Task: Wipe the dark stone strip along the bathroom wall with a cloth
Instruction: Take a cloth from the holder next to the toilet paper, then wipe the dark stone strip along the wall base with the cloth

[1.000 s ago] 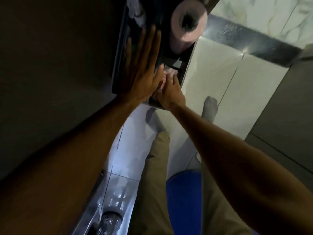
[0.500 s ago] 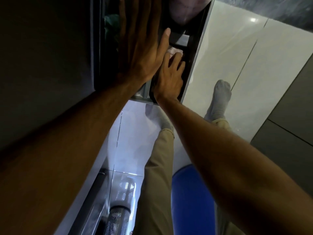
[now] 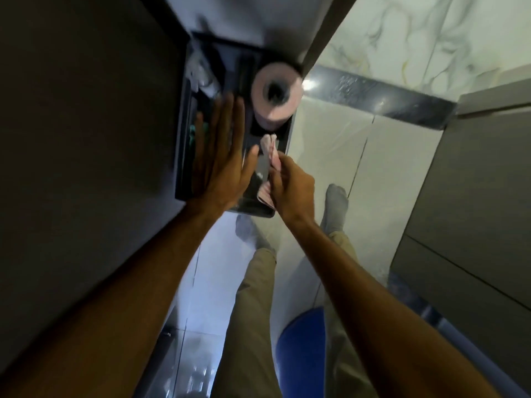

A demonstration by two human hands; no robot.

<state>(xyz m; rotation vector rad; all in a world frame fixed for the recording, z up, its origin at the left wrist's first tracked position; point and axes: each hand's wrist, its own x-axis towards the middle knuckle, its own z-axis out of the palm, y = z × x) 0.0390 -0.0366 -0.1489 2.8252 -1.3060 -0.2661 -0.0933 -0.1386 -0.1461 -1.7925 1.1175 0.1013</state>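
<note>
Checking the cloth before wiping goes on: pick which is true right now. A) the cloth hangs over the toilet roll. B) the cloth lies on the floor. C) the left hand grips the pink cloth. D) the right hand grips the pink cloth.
D: the pink cloth sits in the right hand's grip, while the left hand lies flat and open beside it.

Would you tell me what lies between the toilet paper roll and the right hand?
In the head view, a bunched pink cloth, gripped by the right hand, fills the gap below the toilet paper roll.
</note>
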